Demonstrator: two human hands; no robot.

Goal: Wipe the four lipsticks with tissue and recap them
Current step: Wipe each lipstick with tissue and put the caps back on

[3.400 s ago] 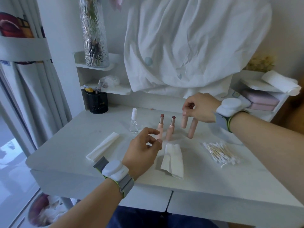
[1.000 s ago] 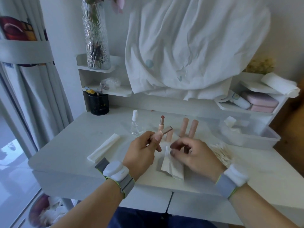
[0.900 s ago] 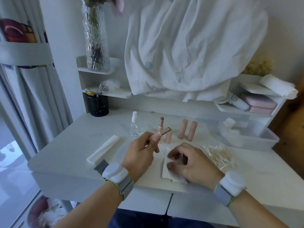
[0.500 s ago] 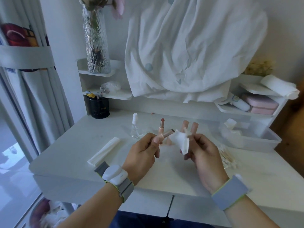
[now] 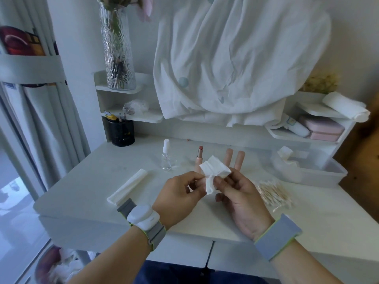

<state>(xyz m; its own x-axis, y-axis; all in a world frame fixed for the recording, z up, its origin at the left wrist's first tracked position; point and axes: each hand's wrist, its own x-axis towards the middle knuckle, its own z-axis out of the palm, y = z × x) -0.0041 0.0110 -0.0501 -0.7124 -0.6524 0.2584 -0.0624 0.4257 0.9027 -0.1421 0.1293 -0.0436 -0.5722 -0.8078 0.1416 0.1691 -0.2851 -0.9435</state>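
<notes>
Pinched between both hands above the table [image 5: 86, 193]: tissue [image 5: 214, 173], wrapped round a lipstick hidden inside. Left hand [image 5: 180, 198] gripping the lipstick's base, right hand [image 5: 240, 193] clamping tissue from the right.

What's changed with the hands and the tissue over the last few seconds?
The right hand left the capped lipsticks, picked the tissue off the table and raised it to the lipstick pinched in the left hand, now wrapped out of sight. The uncapped lipstick, spray bottle and cotton swabs stayed put.
</notes>
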